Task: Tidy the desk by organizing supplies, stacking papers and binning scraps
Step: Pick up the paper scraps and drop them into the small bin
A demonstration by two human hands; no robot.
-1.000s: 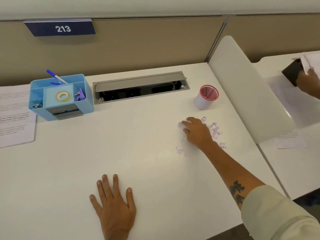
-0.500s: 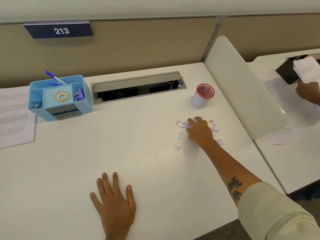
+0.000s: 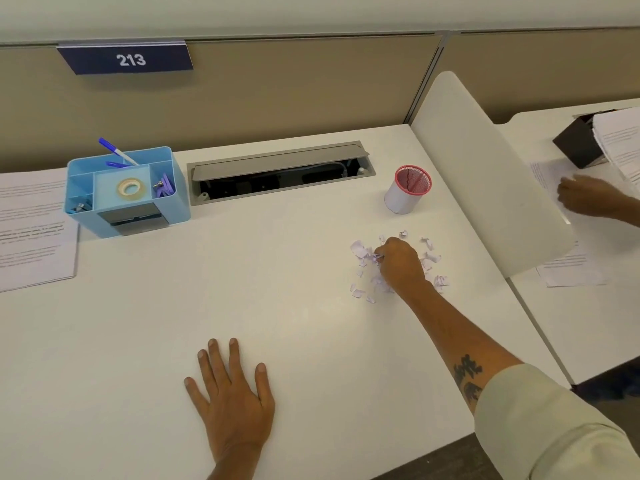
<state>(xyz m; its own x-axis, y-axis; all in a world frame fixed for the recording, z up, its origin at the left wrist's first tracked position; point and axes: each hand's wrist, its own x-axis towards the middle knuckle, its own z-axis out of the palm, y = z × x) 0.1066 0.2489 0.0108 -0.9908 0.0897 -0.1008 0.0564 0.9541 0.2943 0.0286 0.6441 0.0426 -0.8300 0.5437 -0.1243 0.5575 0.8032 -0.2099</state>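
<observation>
**Scraps gathered beside the mesh cup**

At the far left of the white desk (image 3: 145, 341) a stack of printed papers (image 3: 33, 230) lies flat, its right edge just beside a light blue organizer (image 3: 126, 192). The organizer holds a blue pen (image 3: 116, 151) leaning out of a rear compartment, a roll of tape (image 3: 130, 188) in the middle tray and purple clips (image 3: 165, 187) in the right pocket. Nearer the front edge, the left hand (image 3: 233, 403) rests palm-down on the bare desktop, fingers straight and slightly spread. Behind it, an open cable hatch (image 3: 278, 173) is set into the desk. Further right, the right hand (image 3: 401, 263) sits curled over a scatter of paper scraps (image 3: 363, 271), its fingertips pinching a few of them, with loose bits lying all around. Just beyond the scraps stands a white cup with a red mesh rim (image 3: 408, 188). Past the white divider (image 3: 485, 188), another person's hand (image 3: 588, 199) rests on papers on the neighbouring desk.
</observation>
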